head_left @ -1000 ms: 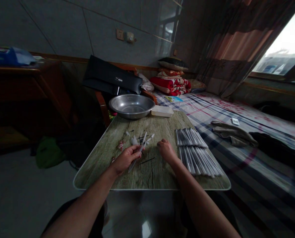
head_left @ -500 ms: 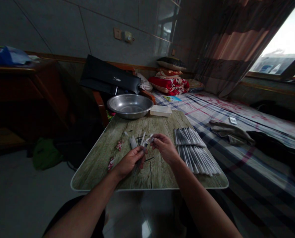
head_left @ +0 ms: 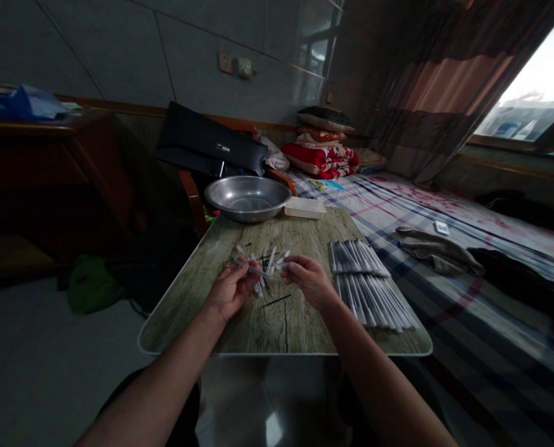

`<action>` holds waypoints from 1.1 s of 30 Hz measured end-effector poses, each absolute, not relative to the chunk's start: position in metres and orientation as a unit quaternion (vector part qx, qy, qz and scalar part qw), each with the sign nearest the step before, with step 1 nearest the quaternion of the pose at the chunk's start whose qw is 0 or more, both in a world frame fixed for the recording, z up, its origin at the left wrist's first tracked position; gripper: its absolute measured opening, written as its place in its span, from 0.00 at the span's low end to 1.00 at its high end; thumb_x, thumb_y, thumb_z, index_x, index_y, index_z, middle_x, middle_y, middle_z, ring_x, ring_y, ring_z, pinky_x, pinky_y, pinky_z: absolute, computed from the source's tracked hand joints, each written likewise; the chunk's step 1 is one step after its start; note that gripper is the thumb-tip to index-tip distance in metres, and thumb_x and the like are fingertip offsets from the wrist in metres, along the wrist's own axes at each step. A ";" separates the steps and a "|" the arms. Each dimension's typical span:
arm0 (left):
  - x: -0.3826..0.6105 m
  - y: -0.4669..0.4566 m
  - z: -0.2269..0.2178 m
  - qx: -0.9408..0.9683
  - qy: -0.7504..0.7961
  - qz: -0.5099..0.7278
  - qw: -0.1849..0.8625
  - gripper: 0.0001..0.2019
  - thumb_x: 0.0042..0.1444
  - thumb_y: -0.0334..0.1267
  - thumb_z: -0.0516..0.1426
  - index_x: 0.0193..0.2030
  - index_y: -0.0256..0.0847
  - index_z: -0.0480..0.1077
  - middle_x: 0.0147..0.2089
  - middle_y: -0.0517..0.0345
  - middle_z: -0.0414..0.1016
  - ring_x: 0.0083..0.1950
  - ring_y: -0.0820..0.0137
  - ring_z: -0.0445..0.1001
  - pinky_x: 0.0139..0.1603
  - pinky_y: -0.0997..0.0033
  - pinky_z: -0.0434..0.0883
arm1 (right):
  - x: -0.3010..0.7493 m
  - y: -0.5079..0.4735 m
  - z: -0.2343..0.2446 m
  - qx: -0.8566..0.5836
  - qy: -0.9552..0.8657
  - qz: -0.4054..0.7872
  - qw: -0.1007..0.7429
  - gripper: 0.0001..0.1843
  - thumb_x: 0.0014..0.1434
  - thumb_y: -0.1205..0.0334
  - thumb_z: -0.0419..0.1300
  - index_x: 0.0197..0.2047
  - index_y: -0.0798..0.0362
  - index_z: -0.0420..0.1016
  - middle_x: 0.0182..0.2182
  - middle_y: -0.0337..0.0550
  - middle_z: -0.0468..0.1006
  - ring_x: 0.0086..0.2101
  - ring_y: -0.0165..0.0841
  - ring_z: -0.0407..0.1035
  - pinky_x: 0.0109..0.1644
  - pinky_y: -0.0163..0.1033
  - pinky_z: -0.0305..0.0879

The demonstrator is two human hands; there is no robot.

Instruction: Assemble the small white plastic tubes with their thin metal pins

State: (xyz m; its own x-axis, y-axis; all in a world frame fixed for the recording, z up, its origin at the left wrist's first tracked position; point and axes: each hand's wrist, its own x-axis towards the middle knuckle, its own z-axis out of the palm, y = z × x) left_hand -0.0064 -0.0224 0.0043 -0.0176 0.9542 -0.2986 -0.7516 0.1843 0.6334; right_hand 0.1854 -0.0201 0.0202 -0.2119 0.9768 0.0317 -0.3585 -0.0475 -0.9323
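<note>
My left hand (head_left: 232, 287) is closed on a pale pen barrel (head_left: 259, 272) that points right, toward the other hand. Fingertips pressed together, my right hand (head_left: 307, 278) pinches a small whitish piece (head_left: 283, 264), too blurred to name. Between and beyond the hands lies a loose heap of white pen parts (head_left: 271, 259), crossed over one another. A thin dark refill (head_left: 277, 300) lies on the wood-grain table (head_left: 304, 329) in front of the heap. To the right of my right hand, many white pens (head_left: 372, 301) lie side by side in two rows.
A steel basin (head_left: 249, 198) and a white shallow tray (head_left: 304, 208) stand at the table's far end. Behind them a black case (head_left: 211, 143) rests on a wooden chair. A bed (head_left: 379, 205) with folded red bedding (head_left: 321, 159) runs along the right.
My left hand has moved left, away from the parts it was gathered over, and now holds one barrel crosswise. My right hand stays nearly in place. The view has shifted slightly.
</note>
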 end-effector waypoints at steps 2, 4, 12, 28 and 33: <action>-0.007 -0.021 0.005 0.125 0.349 0.634 0.679 0.08 0.55 0.20 0.53 0.33 0.36 0.68 0.34 0.55 0.78 0.34 0.72 0.79 0.35 0.73 0.77 | 0.184 -0.021 0.020 -0.356 -0.466 0.621 0.520 0.15 0.48 0.55 0.66 0.36 0.54 0.73 0.23 0.37 0.75 0.24 0.27 0.69 0.23 0.30 0.63; -0.006 -0.020 0.005 0.122 0.348 0.643 0.671 0.09 0.55 0.19 0.53 0.33 0.36 0.68 0.34 0.55 0.78 0.35 0.72 0.79 0.35 0.74 0.78 | 0.181 -0.023 0.019 -0.366 -0.480 0.607 0.517 0.14 0.49 0.55 0.65 0.36 0.54 0.72 0.22 0.36 0.74 0.23 0.27 0.69 0.21 0.29 0.61; -0.007 -0.019 -0.003 0.150 0.328 0.666 0.653 0.09 0.53 0.20 0.56 0.32 0.38 0.67 0.34 0.57 0.78 0.36 0.70 0.80 0.36 0.72 0.78 | 0.171 -0.028 0.015 -0.376 -0.497 0.593 0.511 0.13 0.49 0.56 0.64 0.34 0.53 0.68 0.24 0.38 0.77 0.24 0.28 0.71 0.23 0.30 0.64; -0.006 -0.019 -0.002 0.172 0.324 0.654 0.661 0.05 0.54 0.23 0.57 0.32 0.35 0.71 0.33 0.56 0.79 0.35 0.72 0.79 0.36 0.75 0.78 | 0.168 -0.027 0.010 -0.412 -0.537 0.543 0.497 0.12 0.50 0.58 0.62 0.37 0.54 0.71 0.28 0.41 0.79 0.26 0.28 0.71 0.26 0.31 0.66; -0.006 -0.024 -0.002 0.226 0.375 0.603 0.666 0.04 0.52 0.31 0.62 0.35 0.36 0.71 0.33 0.56 0.79 0.31 0.70 0.79 0.26 0.76 0.76 | 0.169 -0.032 0.015 -0.428 -0.574 0.539 0.444 0.09 0.53 0.59 0.58 0.38 0.53 0.66 0.22 0.34 0.74 0.19 0.24 0.64 0.20 0.28 0.57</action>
State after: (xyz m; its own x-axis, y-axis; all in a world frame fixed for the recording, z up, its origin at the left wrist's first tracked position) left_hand -0.0060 -0.0238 -0.0018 -0.0098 0.9738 -0.2272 -0.6341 0.1696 0.7544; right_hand 0.1688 -0.0325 0.0145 -0.2395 0.9697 0.0487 0.0117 0.0531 -0.9985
